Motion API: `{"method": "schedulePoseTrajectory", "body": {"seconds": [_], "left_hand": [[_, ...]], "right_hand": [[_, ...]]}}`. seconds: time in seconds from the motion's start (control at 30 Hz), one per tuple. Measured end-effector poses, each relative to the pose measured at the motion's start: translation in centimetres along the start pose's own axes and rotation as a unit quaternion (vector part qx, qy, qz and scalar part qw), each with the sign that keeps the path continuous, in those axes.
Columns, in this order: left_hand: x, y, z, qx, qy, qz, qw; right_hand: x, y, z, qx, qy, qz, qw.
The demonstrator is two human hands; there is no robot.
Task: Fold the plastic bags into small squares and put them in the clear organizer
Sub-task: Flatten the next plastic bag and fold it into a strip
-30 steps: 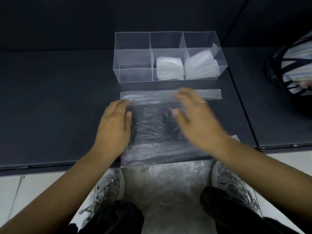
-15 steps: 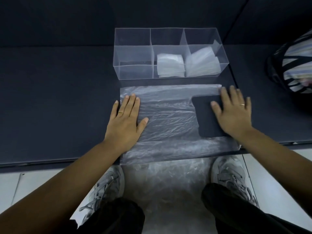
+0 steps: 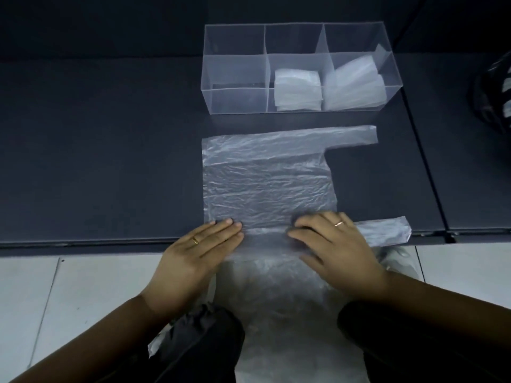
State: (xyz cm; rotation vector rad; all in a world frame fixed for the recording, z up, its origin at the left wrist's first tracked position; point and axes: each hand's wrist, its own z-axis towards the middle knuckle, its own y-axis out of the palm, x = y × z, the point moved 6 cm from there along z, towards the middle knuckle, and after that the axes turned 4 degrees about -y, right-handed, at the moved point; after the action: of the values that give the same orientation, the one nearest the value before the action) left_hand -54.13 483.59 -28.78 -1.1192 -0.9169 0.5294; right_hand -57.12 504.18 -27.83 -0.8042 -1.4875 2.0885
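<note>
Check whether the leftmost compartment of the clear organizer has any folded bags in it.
No, the leftmost compartment of the clear organizer holds nothing visible; the folded bags sit in its middle and right compartments.

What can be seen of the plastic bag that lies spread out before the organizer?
The bag is thin, translucent, crinkled plastic, spread flat on the dark surface, apart from the organizer. Two handle strips point right, a far one and a near one, with a cut-out between. Its near edge passes slightly over the surface's edge. The left hand rests straight fingers on its near left corner; the right hand has bent fingers on the near edge, whether pinching I cannot tell.
</note>
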Motion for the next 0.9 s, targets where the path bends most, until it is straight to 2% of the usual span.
{"method": "schedulePoseTrajectory", "body": {"seconds": [0.07, 0.13, 0.23, 0.3, 0.37, 0.47, 0.57, 0.73, 0.9], "left_hand": [[-0.3, -1.2, 0.4, 0.0, -0.027, -0.045, 0.999], [-1.2, -2.5, 0.7, -0.01, -0.096, -0.109, 0.989], [-3.1, -4.4, 1.0, -0.041, -0.26, -0.244, 0.933], [-4.0, -5.4, 1.2, -0.058, -0.301, -0.3, 0.903], [-5.0, -6.5, 1.7, -0.051, -0.33, -0.358, 0.872], [-6.9, -7.6, 3.2, -0.007, -0.365, -0.412, 0.835], [-9.5, -7.0, 4.7, 0.033, -0.416, -0.415, 0.809], [-12.7, -4.7, 6.7, 0.089, -0.47, -0.31, 0.822], [-12.9, -3.9, 7.7, 0.105, -0.462, -0.192, 0.859]], "right_hand": [[0.9, -1.1, -1.4, 0.025, 0.006, -0.002, 1.0], [2.3, -2.5, -2.6, 0.015, 0.033, 0.003, 0.999], [4.9, -4.5, -3.7, -0.024, 0.102, 0.062, 0.993], [6.9, -6.0, -4.2, -0.044, 0.199, 0.156, 0.967], [8.9, -7.1, -4.5, -0.028, 0.287, 0.265, 0.92], [11.9, -8.5, -3.6, 0.029, 0.336, 0.35, 0.874], [15.1, -8.5, -1.7, 0.083, 0.367, 0.376, 0.847], [19.7, -4.8, 0.8, 0.072, 0.436, 0.312, 0.841], [20.8, -2.7, 1.7, 0.053, 0.461, 0.218, 0.859]]}}
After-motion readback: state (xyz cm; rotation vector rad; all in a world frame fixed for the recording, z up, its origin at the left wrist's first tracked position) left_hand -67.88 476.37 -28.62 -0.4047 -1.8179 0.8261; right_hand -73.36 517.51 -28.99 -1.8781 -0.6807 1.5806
